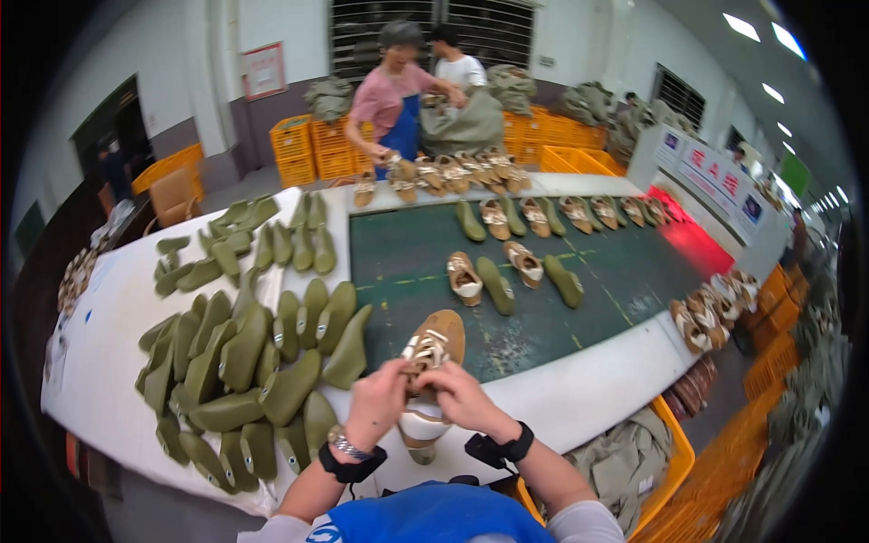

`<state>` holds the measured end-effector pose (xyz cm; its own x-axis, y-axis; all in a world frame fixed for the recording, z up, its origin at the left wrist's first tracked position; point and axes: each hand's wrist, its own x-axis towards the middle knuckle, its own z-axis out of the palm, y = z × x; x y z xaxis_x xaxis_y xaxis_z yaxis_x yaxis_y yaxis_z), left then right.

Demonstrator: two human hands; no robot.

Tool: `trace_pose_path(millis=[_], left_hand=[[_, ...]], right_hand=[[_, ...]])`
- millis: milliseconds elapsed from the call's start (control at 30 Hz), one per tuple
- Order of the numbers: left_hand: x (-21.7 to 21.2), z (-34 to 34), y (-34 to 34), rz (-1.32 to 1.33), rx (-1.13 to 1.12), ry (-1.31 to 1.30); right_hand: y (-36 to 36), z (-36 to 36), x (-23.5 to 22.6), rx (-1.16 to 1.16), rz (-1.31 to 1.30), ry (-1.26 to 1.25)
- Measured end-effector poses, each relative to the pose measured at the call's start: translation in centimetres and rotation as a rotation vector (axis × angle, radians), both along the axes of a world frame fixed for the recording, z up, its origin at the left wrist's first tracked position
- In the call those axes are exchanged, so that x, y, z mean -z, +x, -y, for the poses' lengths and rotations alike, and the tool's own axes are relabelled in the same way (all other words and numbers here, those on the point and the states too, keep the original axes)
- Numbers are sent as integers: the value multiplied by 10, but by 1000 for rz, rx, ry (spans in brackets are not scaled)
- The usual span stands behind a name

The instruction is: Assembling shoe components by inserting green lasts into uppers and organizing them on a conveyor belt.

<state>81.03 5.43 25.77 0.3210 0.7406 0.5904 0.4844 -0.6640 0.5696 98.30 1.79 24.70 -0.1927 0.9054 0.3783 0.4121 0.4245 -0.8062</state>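
A brown and white lace-up shoe (442,333) lies in front of me at the table's near edge, its toe pointing away. My left hand (380,399) has its fingers closed at the laces, on the left side of the opening. From the right, my right hand (463,395) pinches the same lace area; the fingertips hide exactly what they hold. Below my hands the white heel part shows, with an olive shoe last (420,450) partly visible at its back end.
Many loose olive lasts (243,348) cover the white table (109,362) at left. A green conveyor belt (407,249) carries shoes and lasts in rows. Across it, a person in pink (385,104) handles shoes. An orange crate (677,452) with cloth stands at my right.
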Motion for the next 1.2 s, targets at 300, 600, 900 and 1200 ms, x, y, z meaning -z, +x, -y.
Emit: trace_pose_path(millis=[300, 600, 900, 1200], left_hand=[[14, 0, 1, -312, 222, -48], [23, 1, 9, -289, 172, -161], [18, -21, 7, -381, 446, -44], [74, -66, 44, -278, 181, -195]], right_hand=[[2, 3, 10, 254, -54, 48], [7, -1, 17, 375, -35, 172], [26, -22, 20, 398, -575, 15], [28, 2, 21, 315, 432, 81]])
